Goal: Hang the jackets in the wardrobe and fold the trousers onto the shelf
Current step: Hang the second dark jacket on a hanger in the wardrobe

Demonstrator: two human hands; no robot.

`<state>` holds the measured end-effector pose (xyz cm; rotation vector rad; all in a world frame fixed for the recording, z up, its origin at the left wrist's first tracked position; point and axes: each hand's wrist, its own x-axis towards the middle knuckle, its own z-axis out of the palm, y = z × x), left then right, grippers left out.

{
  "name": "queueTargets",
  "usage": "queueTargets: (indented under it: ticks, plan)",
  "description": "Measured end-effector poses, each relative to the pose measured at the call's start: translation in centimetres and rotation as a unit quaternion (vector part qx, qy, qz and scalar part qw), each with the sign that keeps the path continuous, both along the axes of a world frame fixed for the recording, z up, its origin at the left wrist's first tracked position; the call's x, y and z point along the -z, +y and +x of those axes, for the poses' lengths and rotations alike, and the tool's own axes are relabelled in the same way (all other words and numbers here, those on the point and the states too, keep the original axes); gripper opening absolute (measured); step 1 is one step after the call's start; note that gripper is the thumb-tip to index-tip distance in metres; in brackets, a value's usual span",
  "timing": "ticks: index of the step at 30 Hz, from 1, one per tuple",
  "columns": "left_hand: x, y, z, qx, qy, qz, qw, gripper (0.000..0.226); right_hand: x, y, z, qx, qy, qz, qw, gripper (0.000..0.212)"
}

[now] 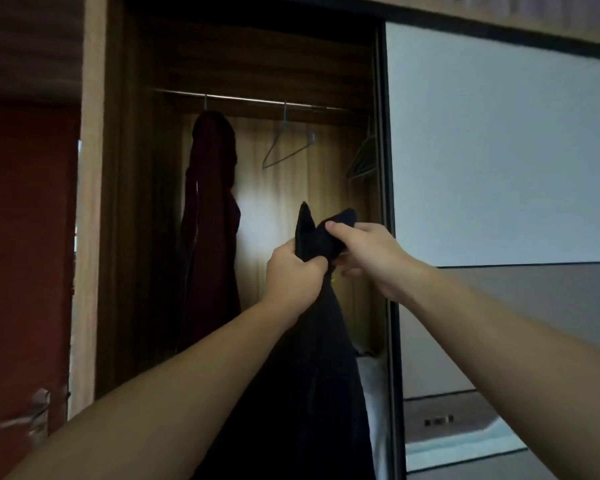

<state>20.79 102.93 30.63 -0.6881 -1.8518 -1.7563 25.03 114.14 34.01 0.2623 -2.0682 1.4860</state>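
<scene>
as things stand: both hands are raised before the open wardrobe (136,202), gripping one black garment (309,358) by its bunched top.
left hand (297,268): fist closed round the cloth, just below the peak that sticks up.
right hand (368,254): fingers pinching a fold of the same cloth, right beside the left hand's bundle.
garment: hangs long and straight down between the forearms; jacket or trousers, i cannot tell.
rail (250,98): a dark red jacket (210,220) hangs at the left; an empty hanger (288,147) sits mid-rail; more hangers (362,161) crowd the right end.
step, as i judge it: sorting out the garment's top before it goes on a hanger or gets folded.
risk: bunched cloth shows no clear shoulder or waistband, so it could go on crooked and slide off.
risk: reaching one-handed for the light empty hanger may set it swinging — or let the garment's weight slip from the other hand.
</scene>
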Motion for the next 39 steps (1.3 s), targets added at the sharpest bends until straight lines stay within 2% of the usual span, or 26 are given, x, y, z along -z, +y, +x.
queueTargets:
  ticks: [5,12,18,26,28,29,32,34,36,37,39]
  plan:
    - [-2.8,-2.9,-7.4,-0.033,0.031,0.026,0.999,0.016,-1.8,-2.1,-7.9,0.025,0.035,0.034,0.998,0.039]
    - [-7.4,-5.4,-17.6,-0.069,0.031,0.077,0.994,0.014,-6.0,-2.2,-18.7,0.148,0.148,0.13,0.969,0.02]
    - [-9.8,-4.9,-24.8,-0.087,0.031,0.092,0.991,0.013,-11.7,-1.4,-24.9,0.215,0.197,0.195,0.937,0.027]
    - [-12.9,-2.4,-31.8,-0.122,0.049,0.105,0.986,0.032,-18.0,1.9,-32.2,0.257,0.242,0.257,0.899,0.034]
    - [-14.3,-1.7,-33.1,-0.129,0.063,0.112,0.983,0.022,-19.2,2.8,-33.7,0.308,0.267,0.318,0.856,0.037]
    - [-15.0,-1.3,-33.8,-0.132,0.069,0.112,0.982,0.017,-19.8,3.2,-34.3,0.347,0.288,0.36,0.817,0.039]
    - [-16.8,-0.2,-35.7,-0.137,0.081,0.11,0.981,0.017,-21.7,4.4,-36.7,0.461,0.327,0.484,0.668,0.052]
    - [-17.6,0.4,-37.1,-0.139,0.088,0.109,0.98,0.018,-23.3,4.6,-38.3,0.511,0.317,0.535,0.594,0.061]
    - [-18.0,0.8,-38.2,-0.142,0.094,0.103,0.98,0.016,-25.0,4.5,-39.4,0.543,0.281,0.557,0.562,0.069]
    - [-18.2,0.9,-38.7,-0.141,0.096,0.099,0.98,0.015,-25.8,4.3,-39.8,0.55,0.26,0.557,0.565,0.069]
    - [-18.4,1.0,-39.7,-0.137,0.098,0.094,0.981,0.016,-27.1,3.9,-40.4,0.546,0.218,0.55,0.593,0.067]
